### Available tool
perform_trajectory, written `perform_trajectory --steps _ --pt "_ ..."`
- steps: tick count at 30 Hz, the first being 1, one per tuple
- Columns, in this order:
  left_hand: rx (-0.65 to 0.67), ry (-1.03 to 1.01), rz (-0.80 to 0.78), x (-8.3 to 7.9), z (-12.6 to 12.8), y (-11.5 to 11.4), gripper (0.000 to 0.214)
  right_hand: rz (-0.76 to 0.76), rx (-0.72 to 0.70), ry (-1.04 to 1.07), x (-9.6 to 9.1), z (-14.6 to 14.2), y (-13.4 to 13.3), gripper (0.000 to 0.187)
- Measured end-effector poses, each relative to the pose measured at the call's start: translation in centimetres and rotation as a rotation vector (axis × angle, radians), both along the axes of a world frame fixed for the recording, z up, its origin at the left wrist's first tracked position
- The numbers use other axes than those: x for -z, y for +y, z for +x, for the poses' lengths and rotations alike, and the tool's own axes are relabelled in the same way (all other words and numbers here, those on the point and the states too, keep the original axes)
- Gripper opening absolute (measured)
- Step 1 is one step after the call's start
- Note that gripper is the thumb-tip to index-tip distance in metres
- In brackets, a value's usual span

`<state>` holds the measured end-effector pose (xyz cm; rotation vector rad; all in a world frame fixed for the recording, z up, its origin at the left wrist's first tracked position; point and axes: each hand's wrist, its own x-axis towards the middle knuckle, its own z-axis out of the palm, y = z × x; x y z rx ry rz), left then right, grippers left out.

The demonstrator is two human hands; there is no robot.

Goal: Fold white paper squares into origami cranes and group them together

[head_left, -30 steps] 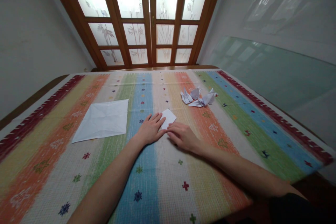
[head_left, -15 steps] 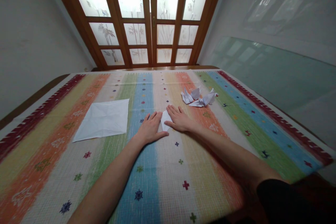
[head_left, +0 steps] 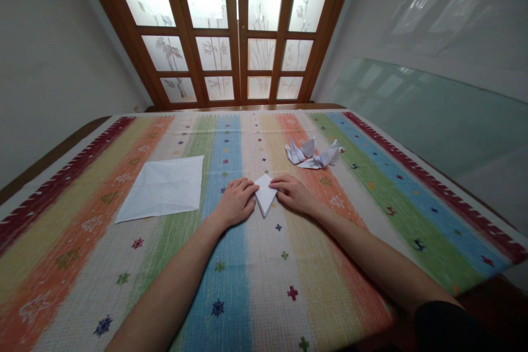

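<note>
A small folded piece of white paper [head_left: 264, 196], shaped like a kite with its tip toward me, lies on the striped tablecloth [head_left: 264, 264]. My left hand [head_left: 236, 203] grips its left edge with curled fingers. My right hand [head_left: 294, 193] pinches its right edge, fingers bent. Both hands rest on the cloth on either side of the paper.
A flat creased white sheet [head_left: 163, 187] lies to the left. Two or three folded white paper figures [head_left: 314, 154] sit behind my right hand. Wooden doors with frosted glass panes [head_left: 239, 27] stand beyond the table's far edge. A wall runs along the right.
My hands have gone from lying flat over the paper to gripping its two sides. The paper now shows as a kite shape between them.
</note>
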<state>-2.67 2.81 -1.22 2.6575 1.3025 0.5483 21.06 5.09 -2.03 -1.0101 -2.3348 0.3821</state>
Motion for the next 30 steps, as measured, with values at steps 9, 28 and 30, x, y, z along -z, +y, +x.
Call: perform_trajectory --steps 9,28,30 --pt "-0.001 -0.054 0.022 0.2 -0.1 0.2 0.022 -0.140 -0.036 0.069 -0.4 0.5 -0.9 0.035" --pt "-0.038 -0.042 -0.008 0.0 0.0 0.4 0.022 -0.072 0.153 0.018 -0.1 0.1 -0.8 0.014" --pt "-0.078 -0.034 -0.026 -0.3 0.3 0.3 0.020 -0.071 0.214 -0.006 0.1 -0.3 -0.7 0.016"
